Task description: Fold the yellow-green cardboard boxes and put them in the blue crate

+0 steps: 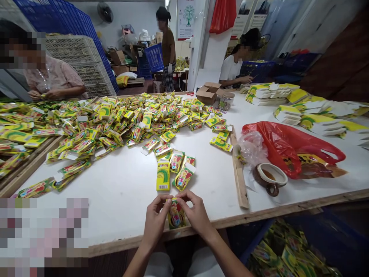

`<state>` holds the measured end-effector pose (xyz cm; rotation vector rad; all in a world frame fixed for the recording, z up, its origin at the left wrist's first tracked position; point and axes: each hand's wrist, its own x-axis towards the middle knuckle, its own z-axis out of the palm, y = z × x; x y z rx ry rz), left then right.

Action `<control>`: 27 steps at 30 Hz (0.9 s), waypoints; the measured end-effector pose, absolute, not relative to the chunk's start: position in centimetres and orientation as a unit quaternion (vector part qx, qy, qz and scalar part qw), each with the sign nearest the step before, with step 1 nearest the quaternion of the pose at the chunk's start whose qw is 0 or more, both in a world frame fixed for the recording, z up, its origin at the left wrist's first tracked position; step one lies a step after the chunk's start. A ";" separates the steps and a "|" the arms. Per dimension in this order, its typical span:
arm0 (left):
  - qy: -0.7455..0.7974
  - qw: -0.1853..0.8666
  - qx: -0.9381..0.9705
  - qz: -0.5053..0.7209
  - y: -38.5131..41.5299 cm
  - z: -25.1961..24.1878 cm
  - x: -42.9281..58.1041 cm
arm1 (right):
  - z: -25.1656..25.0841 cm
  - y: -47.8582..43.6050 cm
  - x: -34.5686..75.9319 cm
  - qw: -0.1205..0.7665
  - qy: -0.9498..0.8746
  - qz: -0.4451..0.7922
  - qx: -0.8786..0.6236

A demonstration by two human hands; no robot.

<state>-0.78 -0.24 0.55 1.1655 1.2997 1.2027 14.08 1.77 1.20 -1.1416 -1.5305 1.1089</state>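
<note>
A small yellow and green carton is held between both my hands at the near edge of the white table. My left hand pinches its top left corner. My right hand pinches its top right side. Both hands have their fingers closed on it. Just beyond my hands lie a flat yellow carton and a few more printed ones. A large heap of the same cartons covers the far left of the table.
A wooden strip lies on the table to my right, beside a brown cup and a red plastic bag. Stacks of flat cartons sit far right. A blue crate stands below the table. Three people work at the far side.
</note>
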 end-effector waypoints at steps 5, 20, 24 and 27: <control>0.536 0.445 0.559 0.450 -0.8 1.2 -1.3 | 0.8 1.2 13.6 0.440 -0.607 0.490 -0.445; 0.668 0.277 0.551 0.417 6.6 0.6 -1.7 | 8.3 -3.2 26.7 0.250 -0.708 0.407 -0.520; 0.584 0.502 0.416 0.484 3.2 1.5 -2.9 | 4.7 -1.2 19.7 0.350 -0.637 0.476 -0.496; 0.524 0.582 0.370 0.499 0.3 1.6 -2.7 | 2.4 0.3 15.2 0.447 -0.557 0.513 -0.476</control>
